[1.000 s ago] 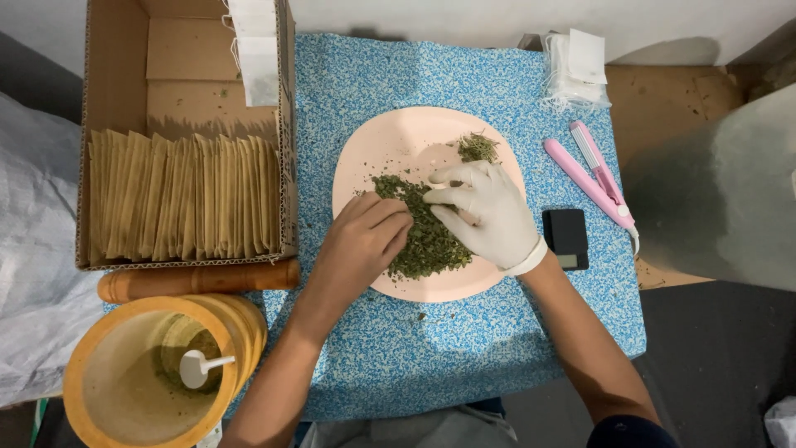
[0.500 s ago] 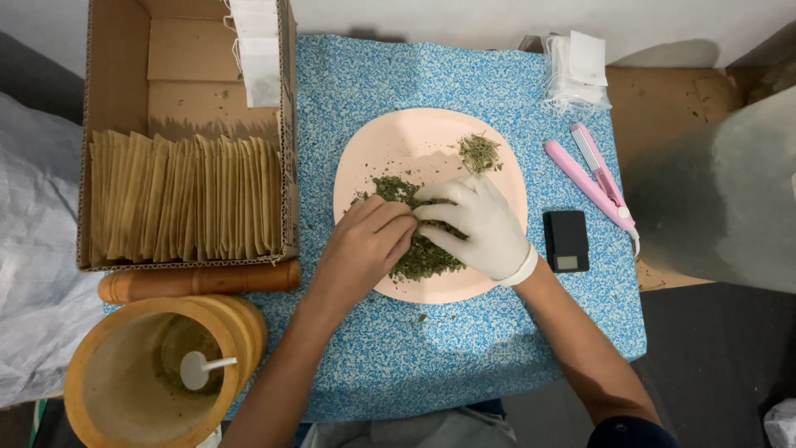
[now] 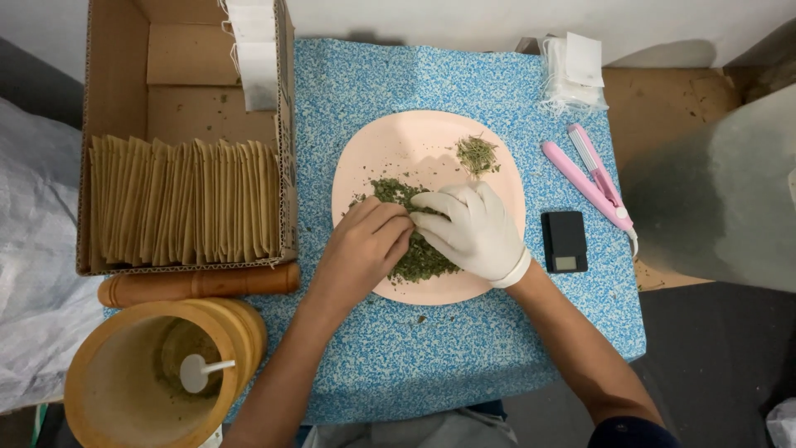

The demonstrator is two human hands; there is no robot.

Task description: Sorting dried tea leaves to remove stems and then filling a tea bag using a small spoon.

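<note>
Change since the earlier frames: both hands have slid from the plate's centre toward its near edge, dragging the main herb heap with them; the small herb clump at the far right of the plate has stayed put.

Head view, places given relative to the pink plate [image 3: 390,149]:

- Left hand [image 3: 365,253], bare: over the plate's near-left part, fingers curled inward onto the dried green herb heap [image 3: 419,257]. Fingertips are hidden in the herbs and against the other hand, so whether anything is pinched cannot be told.
- Right hand [image 3: 473,232], in a white glove: over the plate's near-centre, fingers bent and pressed down on the same heap, fingertips meeting the left hand's. Grip likewise unclear.
- Herb heap: on the plate's near half, largely covered by both hands; only its far and near fringes show.
- Small herb clump [image 3: 478,154]: on the plate's far-right part, apart from the heap.
- Black pocket scale [image 3: 565,241]: just right of the plate.
- Pink hand sealer [image 3: 590,178]: right of the plate, beyond the scale.
- White sachet stack [image 3: 572,75]: beyond the plate's right side; details hard to make out.
- Cardboard box [image 3: 116,108]: left of the plate, holding a row of brown paper envelopes [image 3: 182,207]; its far end is cut off.
- Wooden pestle [image 3: 199,284]: left of the plate, along the box's near wall.
- Wooden mortar [image 3: 149,386]: near-left of the plate, partly cut off, with a white scoop [image 3: 199,371] inside.
- Blue speckled mat [image 3: 414,365]: beneath the plate.
</note>
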